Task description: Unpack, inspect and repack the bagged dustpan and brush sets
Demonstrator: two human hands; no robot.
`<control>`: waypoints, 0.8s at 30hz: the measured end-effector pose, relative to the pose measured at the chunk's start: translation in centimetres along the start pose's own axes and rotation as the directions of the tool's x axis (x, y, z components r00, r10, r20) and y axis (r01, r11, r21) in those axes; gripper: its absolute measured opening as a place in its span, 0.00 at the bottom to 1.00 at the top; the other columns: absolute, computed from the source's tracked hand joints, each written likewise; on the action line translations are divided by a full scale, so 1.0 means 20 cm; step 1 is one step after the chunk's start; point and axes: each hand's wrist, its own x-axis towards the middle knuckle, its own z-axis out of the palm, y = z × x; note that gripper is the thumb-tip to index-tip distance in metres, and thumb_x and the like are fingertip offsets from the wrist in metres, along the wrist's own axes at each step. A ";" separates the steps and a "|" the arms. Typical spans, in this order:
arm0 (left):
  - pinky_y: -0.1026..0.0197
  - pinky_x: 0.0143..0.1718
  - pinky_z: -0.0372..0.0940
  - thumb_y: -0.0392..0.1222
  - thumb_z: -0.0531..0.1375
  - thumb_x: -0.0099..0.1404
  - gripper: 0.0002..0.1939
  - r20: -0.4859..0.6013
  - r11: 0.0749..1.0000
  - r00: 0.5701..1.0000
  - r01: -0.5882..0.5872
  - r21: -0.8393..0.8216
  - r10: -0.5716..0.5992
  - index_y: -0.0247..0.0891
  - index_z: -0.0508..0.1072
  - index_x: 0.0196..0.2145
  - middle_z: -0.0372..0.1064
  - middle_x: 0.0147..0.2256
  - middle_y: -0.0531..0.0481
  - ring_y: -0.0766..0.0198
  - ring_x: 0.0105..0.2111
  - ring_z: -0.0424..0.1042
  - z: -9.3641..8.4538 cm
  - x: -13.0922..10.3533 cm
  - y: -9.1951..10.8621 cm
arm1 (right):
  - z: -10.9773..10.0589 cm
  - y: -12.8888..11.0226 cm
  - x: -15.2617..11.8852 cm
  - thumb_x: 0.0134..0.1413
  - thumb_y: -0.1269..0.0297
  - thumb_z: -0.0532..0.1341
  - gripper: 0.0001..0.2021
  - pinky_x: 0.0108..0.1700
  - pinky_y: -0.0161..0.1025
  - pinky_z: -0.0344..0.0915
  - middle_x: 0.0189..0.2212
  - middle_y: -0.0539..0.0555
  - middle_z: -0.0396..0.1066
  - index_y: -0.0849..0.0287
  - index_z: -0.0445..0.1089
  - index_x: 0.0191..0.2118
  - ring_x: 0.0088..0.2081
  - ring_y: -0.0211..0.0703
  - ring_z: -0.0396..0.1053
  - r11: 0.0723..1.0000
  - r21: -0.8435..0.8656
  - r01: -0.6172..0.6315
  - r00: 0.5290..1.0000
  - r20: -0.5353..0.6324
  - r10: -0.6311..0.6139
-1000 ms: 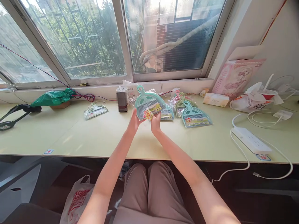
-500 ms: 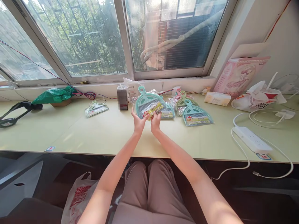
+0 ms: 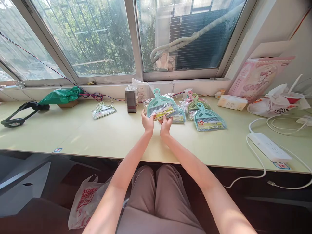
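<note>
Both of my hands hold one wrapped teal dustpan-and-brush set [image 3: 162, 103] above the table, its handle pointing away from me. My left hand [image 3: 147, 123] grips its lower left edge, and my right hand [image 3: 165, 126] grips the bottom edge by the yellow label. Partly hidden behind it lies another teal set [image 3: 180, 117]. To the right are a wrapped blue-teal set [image 3: 210, 119], an olive-green one [image 3: 195, 105] and a pink-handled one [image 3: 189, 95], overlapping. A pale green set [image 3: 104, 111] lies apart on the left.
On the table [image 3: 97, 139] stand a cup [image 3: 131, 100], headphones [image 3: 24, 113] and a green bag [image 3: 60, 96]. At right are a tissue pack [image 3: 232, 102], a pink box [image 3: 262, 78], a takeaway bag [image 3: 262, 107] and a power strip [image 3: 269, 147] with cables.
The view has shifted a little, moving things rightward. The held set's label now lies flatter and more fully visible, and my fingers have moved along its lower edge.
</note>
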 end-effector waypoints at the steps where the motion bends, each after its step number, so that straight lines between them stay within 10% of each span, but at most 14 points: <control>1: 0.54 0.57 0.66 0.40 0.69 0.60 0.35 -0.049 0.998 0.998 -0.026 0.054 0.029 0.44 0.62 0.62 0.65 0.61 0.39 0.50 0.62 0.67 0.01 0.00 0.01 | 0.00 0.00 0.00 0.58 0.59 0.58 0.19 0.54 0.44 0.73 0.54 0.55 0.71 0.49 0.60 0.54 0.53 0.41 0.73 1.000 0.004 0.008 1.000 0.006 -0.008; 7: 0.53 0.57 0.65 0.54 0.61 0.69 0.32 -0.040 0.989 0.993 -0.104 0.103 0.108 0.45 0.58 0.66 0.64 0.63 0.40 0.50 0.63 0.66 0.07 -0.09 0.03 | -0.03 0.03 0.03 0.59 0.51 0.56 0.19 0.52 0.45 0.74 0.53 0.56 0.71 0.50 0.61 0.53 0.52 0.42 0.74 0.989 -0.104 0.103 0.994 0.051 -0.098; 19: 0.56 0.39 0.75 0.37 0.69 0.60 0.40 0.094 0.988 0.984 0.151 0.003 -0.151 0.39 0.57 0.66 0.68 0.58 0.35 0.51 0.46 0.78 0.01 -0.13 0.04 | -0.03 0.02 0.07 0.57 0.57 0.61 0.12 0.51 0.47 0.76 0.52 0.59 0.72 0.51 0.58 0.43 0.50 0.47 0.75 0.994 -0.063 -0.094 0.983 -0.165 0.082; 24: 0.58 0.38 0.75 0.37 0.65 0.64 0.16 0.106 0.981 0.977 0.179 0.071 -0.185 0.34 0.72 0.49 0.74 0.47 0.39 0.58 0.36 0.79 -0.02 -0.05 0.00 | -0.01 0.02 0.05 0.60 0.63 0.57 0.13 0.49 0.40 0.76 0.54 0.56 0.72 0.52 0.60 0.50 0.49 0.42 0.76 0.988 -0.048 -0.147 0.978 -0.157 0.138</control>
